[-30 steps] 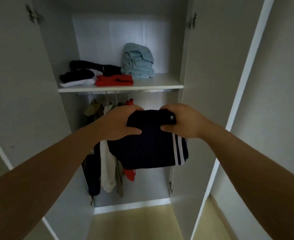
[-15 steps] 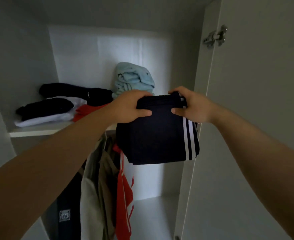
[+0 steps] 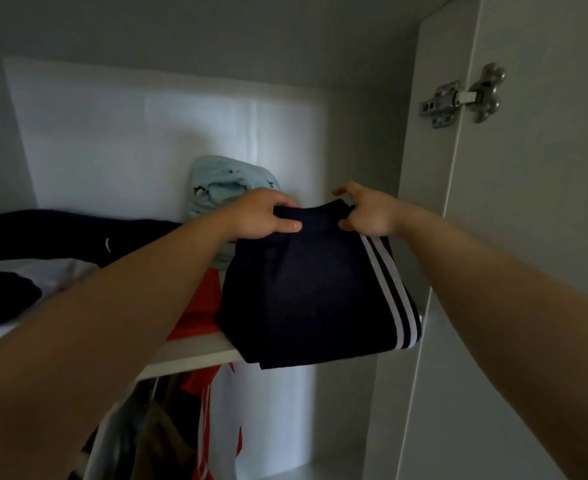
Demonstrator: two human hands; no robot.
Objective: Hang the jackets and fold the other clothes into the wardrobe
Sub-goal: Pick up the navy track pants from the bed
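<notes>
Two grips hold our folded navy garment (image 3: 303, 299) by its far end, left grip (image 3: 261, 216) and right grip (image 3: 368, 213) level; it runs from them toward us over the front right corner of the shelf (image 3: 188, 356), overhanging the front edge; we judge it needs pushing inward.

Right of the light blue pile (image 3: 223, 188), open space runs to the wardrobe side wall (image 3: 365, 168); left of it, dark clothes (image 3: 60, 233) and a red folded piece (image 3: 199, 313) crowd the shelf (image 3: 188, 355)
</notes>
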